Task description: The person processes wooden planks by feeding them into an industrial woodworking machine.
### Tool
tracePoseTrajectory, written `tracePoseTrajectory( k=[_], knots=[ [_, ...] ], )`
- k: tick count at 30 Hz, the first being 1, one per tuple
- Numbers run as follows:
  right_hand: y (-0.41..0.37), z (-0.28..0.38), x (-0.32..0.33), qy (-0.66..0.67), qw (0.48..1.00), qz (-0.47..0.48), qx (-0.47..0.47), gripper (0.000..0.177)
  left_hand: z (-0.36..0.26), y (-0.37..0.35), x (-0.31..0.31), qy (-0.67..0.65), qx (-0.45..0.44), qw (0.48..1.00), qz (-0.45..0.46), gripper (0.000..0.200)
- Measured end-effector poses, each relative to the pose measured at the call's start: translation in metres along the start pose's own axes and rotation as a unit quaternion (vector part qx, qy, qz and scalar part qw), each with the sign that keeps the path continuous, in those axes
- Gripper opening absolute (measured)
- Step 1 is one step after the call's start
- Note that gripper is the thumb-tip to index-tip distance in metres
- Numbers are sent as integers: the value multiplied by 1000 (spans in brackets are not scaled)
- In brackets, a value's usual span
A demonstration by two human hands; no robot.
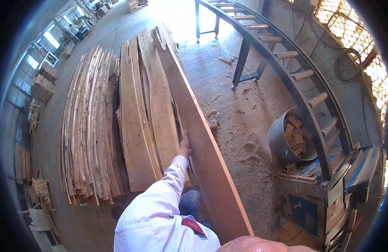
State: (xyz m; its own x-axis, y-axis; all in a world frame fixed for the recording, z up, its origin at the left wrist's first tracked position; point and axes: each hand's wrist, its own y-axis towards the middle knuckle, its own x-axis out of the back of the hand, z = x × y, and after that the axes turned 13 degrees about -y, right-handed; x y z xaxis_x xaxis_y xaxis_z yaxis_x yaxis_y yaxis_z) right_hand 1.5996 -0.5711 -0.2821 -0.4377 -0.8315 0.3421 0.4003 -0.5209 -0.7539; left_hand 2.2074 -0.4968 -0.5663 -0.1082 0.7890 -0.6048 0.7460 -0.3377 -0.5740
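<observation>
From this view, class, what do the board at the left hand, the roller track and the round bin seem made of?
Board: wood, seemingly sawn flat, unpainted; plain brown face, straight edge.
Roller track: probably metal; dark, perhaps painted rails, glinting bare rollers.
Round bin: perhaps metal, given its thin rim and dull grey wall; possibly plastic.

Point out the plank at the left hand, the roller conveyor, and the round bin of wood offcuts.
Wooden plank point(202, 143): head view, middle of its broad face.
Roller conveyor point(303, 75): head view, one of its rollers.
Round bin point(276, 137): head view, its grey side wall.
</observation>
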Motion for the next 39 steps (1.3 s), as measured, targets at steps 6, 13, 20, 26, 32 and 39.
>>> tracePoseTrajectory(
  k=[6,13,20,26,32,39],
  knots=[
    [5,-5,11,36,998,-47,20,29,79,-75,-10,-105,97,990,-19,82],
    [-21,-34,27,173,966,-192,20,25,73,-209,-60,-173,244,954,27,95],
    [-70,-117,45,360,832,-423,-15,24,118,-269,-11,-58,279,956,68,100],
    [-128,-202,46,451,669,-591,-13,24,98,-141,70,-74,205,975,32,84],
    [-201,-334,29,493,638,-570,157,26,73,-42,79,-242,269,917,167,53],
    [-192,-304,53,483,487,-724,-68,32,88,-170,16,9,141,988,-58,71]
  ],
)
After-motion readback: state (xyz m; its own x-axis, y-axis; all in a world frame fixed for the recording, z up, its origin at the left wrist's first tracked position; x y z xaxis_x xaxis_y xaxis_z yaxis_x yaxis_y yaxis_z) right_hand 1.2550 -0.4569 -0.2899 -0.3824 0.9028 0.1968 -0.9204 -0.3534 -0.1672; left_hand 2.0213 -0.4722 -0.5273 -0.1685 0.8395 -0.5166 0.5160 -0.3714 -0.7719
